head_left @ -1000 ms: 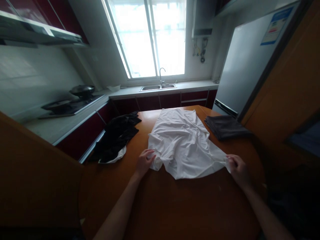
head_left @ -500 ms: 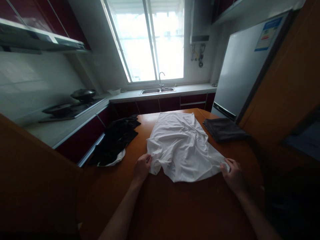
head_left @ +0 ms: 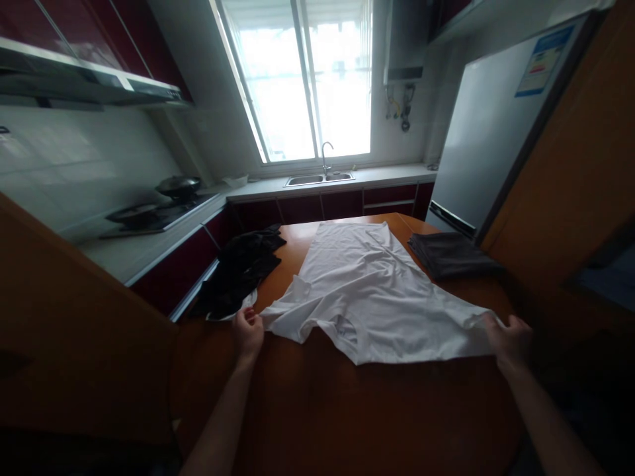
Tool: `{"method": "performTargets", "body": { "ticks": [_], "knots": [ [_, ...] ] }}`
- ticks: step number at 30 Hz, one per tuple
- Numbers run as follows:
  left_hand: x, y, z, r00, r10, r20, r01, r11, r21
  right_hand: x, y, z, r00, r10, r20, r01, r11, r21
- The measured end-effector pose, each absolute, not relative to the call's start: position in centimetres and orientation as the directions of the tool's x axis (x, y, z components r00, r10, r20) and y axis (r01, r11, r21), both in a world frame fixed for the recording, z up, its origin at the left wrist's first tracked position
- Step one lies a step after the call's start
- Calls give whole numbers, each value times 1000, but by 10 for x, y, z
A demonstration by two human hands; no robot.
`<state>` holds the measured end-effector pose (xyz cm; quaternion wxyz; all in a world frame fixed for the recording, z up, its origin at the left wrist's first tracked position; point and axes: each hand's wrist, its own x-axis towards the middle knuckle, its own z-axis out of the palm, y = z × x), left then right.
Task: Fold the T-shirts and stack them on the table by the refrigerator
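Observation:
A white T-shirt [head_left: 367, 284] lies spread over the wooden table [head_left: 317, 416], its neck opening toward me and creases running across its middle. My left hand [head_left: 248, 330] is closed on the end of the left sleeve, close beside the dark pile of clothes. On the other side, my right hand [head_left: 510, 337] pinches the right sleeve end, pulled out wide. Between the two hands the cloth near the collar is stretched sideways, while the far hem rests flat near the table's back edge.
Crumpled black clothes [head_left: 238, 271] with a white edge lie at the table's left. A folded dark grey garment [head_left: 451, 254] lies at the right, near the fridge [head_left: 506, 125]. Beyond stand a counter with a sink [head_left: 317, 179] and a stove with a pan [head_left: 178, 186].
Both hands have moved apart, the left one leftward and the right one rightward. The sleeves are drawn out, and the shirt's near part is wider and flatter. The view has shifted slightly.

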<state>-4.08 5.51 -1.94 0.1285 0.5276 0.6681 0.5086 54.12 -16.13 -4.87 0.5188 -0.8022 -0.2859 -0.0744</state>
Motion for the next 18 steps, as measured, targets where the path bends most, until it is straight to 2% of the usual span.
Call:
{"method": "performTargets", "body": {
  "ticks": [2, 3, 5, 7, 9, 11, 14, 18],
  "knots": [
    [-38, 45, -15, -230, 820, 525, 697, -237, 676, 529, -164, -43, 784, 331, 526, 619, -354, -701],
    [-34, 39, -12, -91, 815, 572, 728, -337, 596, 518, -165, -40, 726, 353, 590, 687, -347, -638],
    [-25, 28, -7, 194, 799, 569, 726, -507, 465, 488, -167, -32, 561, 490, 667, 821, -230, -522],
    [-14, 18, -5, 374, 781, 500, 717, -586, 379, 454, -170, -27, 412, 643, 646, 869, -65, -491],
    [-7, 11, -7, 451, 776, 441, 731, -605, 317, 423, -173, -25, 246, 801, 545, 877, 56, -477],
    [-4, 5, -9, 495, 776, 391, 733, -614, 292, 401, -177, -26, 109, 897, 429, 862, 129, -490],
    [-5, -1, -10, 539, 763, 357, 710, -639, 295, 391, -180, -29, 26, 952, 305, 843, 143, -519],
    [-7, -7, -6, 573, 740, 351, 677, -669, 306, 399, -180, -32, 5, 962, 271, 839, 144, -524]
  ]
}}
